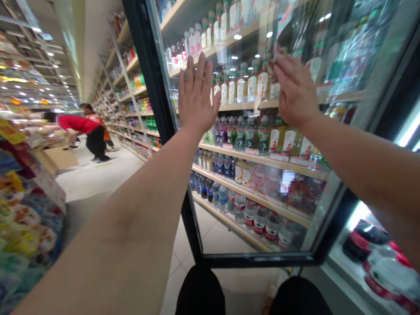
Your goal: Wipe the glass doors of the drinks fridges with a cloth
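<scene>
A glass cooler door (256, 259) with a black frame stands swung out in front of me. My left hand (197, 94) lies flat against the glass near the door's left side, its fingers stretched upward. Higher on the pane and to the right, my right hand (293, 89) has its fingers pressed together close to the glass. Something small and greyish shows at those fingertips, too blurred to name. Behind the pane, shelves carry juice bottles (252, 85), dark drink bottles (249, 133) and clear water bottles (239, 208).
At lower right, large bottles (387, 271) stand in the cooler. Down the aisle on the left, a person in red (87, 124) bends beside a cardboard box (61, 157). Packaged goods (22, 232) are piled at the left edge. My knees (201, 291) are below the door.
</scene>
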`<action>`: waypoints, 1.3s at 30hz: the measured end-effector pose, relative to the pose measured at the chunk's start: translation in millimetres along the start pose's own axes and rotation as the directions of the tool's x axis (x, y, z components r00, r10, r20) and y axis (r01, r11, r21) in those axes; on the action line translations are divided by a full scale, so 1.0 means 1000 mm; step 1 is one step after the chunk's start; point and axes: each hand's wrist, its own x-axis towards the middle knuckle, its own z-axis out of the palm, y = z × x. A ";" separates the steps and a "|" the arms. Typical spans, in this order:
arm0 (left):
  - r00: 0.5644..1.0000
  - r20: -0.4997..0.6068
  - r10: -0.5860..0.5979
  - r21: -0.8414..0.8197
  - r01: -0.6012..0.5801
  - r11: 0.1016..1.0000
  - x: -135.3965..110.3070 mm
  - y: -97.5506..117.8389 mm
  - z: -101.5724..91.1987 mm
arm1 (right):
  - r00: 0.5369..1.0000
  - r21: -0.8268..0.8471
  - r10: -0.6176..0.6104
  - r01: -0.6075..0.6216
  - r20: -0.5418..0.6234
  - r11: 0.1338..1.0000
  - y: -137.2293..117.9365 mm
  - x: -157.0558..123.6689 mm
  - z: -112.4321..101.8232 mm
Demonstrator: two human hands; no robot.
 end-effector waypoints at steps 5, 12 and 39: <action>1.000 0.017 0.006 -0.028 -0.006 1.000 0.001 0.001 -0.001 | 0.987 -0.070 0.116 -0.124 -0.109 0.990 -0.008 -0.004 0.009; 1.000 0.005 0.014 -0.004 -0.014 1.000 0.000 -0.001 0.000 | 0.999 -0.022 0.033 -0.032 0.032 0.999 -0.030 0.020 0.012; 0.995 -0.056 0.083 0.137 -0.075 0.988 -0.003 -0.005 0.003 | 0.988 -0.005 0.075 -0.076 -0.134 0.997 -0.035 0.013 0.036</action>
